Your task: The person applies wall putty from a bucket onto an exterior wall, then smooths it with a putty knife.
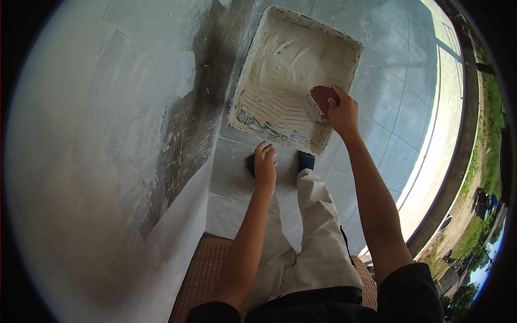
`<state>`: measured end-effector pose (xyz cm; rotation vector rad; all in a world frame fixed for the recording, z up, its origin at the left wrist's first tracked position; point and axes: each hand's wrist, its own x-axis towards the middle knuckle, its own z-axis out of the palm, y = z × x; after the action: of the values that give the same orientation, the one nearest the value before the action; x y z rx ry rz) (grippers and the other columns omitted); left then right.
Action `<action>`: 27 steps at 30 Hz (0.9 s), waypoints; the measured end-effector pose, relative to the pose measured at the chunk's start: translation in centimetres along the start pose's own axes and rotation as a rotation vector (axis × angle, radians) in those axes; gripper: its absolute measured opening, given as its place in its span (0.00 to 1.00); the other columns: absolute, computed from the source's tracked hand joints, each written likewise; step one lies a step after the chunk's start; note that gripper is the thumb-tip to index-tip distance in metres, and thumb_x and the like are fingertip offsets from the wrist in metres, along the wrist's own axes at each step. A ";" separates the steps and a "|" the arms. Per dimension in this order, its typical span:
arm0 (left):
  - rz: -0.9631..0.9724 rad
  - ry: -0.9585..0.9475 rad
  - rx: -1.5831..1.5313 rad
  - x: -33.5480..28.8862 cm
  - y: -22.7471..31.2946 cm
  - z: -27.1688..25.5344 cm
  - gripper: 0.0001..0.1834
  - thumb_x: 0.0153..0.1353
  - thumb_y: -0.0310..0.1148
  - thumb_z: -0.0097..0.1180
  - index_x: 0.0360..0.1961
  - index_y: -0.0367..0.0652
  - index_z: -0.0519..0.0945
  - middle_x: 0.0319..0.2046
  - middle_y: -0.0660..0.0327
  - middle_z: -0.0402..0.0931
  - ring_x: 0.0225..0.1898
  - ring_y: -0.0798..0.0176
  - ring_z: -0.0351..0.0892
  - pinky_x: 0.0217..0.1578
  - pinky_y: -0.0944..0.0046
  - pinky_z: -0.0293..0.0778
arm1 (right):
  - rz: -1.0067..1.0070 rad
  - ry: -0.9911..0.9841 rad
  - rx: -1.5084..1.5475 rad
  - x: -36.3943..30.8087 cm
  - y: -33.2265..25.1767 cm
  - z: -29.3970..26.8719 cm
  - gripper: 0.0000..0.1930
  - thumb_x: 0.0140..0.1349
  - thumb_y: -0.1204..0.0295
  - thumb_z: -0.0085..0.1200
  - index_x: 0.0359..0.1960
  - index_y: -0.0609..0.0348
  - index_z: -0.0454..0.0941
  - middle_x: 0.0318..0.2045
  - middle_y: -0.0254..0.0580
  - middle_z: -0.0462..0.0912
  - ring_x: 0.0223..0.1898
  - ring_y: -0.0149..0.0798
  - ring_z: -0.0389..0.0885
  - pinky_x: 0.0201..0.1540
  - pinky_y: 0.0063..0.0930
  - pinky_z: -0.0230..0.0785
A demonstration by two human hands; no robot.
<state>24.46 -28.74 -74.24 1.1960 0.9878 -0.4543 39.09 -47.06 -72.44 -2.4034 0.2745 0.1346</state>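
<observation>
My right hand [344, 112] grips a flat reddish-brown spreader [323, 98] whose edge is coated with pale paste. It holds the spreader over the right side of a ridged paint tray [353, 51], near the ribbed slope. Cream paste [288, 56] lies thick in the tray's deeper far end and thinner over the ribs, with dark streaks at the near edge. My left hand [265, 167] hangs just short of the tray's near rim, fingers loosely apart and nothing in them. Whether the spreader touches the tray is hard to tell.
To the left rises a wall [113, 124], coated pale grey, with a dark bare patch [186, 124] low on it. Grey tiles [390, 102] cover the floor. My dark shoes [306, 161] are near the tray, and a woven seat [202, 269] is under me. Sunlit ground lies right.
</observation>
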 end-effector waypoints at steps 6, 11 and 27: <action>0.006 0.016 0.007 0.0 0.4 0.3 0.33 0.67 0.44 0.47 0.68 0.40 0.57 0.62 0.52 0.65 0.62 0.53 0.68 0.58 0.54 0.64 | 0.027 0.152 -0.061 -2.0 -0.5 1.5 0.19 0.56 0.81 0.53 0.51 0.67 0.77 0.40 0.61 0.83 0.44 0.60 0.82 0.49 0.44 0.73; 0.019 0.028 -0.018 0.3 0.9 0.2 0.33 0.68 0.43 0.46 0.68 0.38 0.55 0.63 0.51 0.64 0.62 0.52 0.67 0.58 0.52 0.64 | 0.062 0.230 -0.004 -4.0 -2.3 4.0 0.17 0.56 0.81 0.52 0.49 0.68 0.78 0.39 0.61 0.83 0.43 0.62 0.81 0.48 0.47 0.72; 0.030 0.021 -0.083 0.3 0.5 0.5 0.34 0.68 0.44 0.46 0.69 0.41 0.52 0.64 0.51 0.62 0.63 0.52 0.67 0.59 0.51 0.64 | -0.355 -0.120 0.132 3.9 -4.0 3.7 0.19 0.58 0.80 0.54 0.52 0.57 0.79 0.42 0.55 0.84 0.43 0.54 0.84 0.49 0.37 0.73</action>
<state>25.14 -28.95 -74.21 1.1409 0.9966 -0.3745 43.74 -42.31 -73.36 -2.2617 -0.1936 0.0942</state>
